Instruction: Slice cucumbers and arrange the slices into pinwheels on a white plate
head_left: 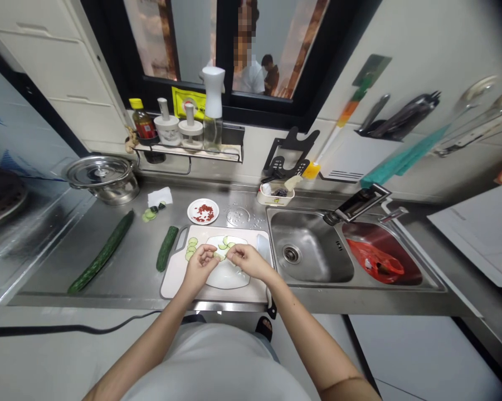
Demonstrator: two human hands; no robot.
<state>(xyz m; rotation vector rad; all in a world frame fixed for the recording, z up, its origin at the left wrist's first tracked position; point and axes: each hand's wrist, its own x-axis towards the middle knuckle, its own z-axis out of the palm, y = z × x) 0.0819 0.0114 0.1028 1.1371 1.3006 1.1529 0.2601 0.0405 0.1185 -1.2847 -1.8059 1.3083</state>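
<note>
On the bench, a long cucumber lies left of a short cucumber. Next, the left hand seems to pinch a slice over the white plate; I can't tell if the right hand grips too. I think slices are being laid out; the next move needs a gentle touch.

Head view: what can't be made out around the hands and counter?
All in the head view:
White plate: partly covered by the left hand and right hand.
Cucumber slice between them: small and partly hidden by fingers, so the grip is unclear.
Red bag: its folds hide most contents.
Dark round object: cut off by the left edge.
</note>
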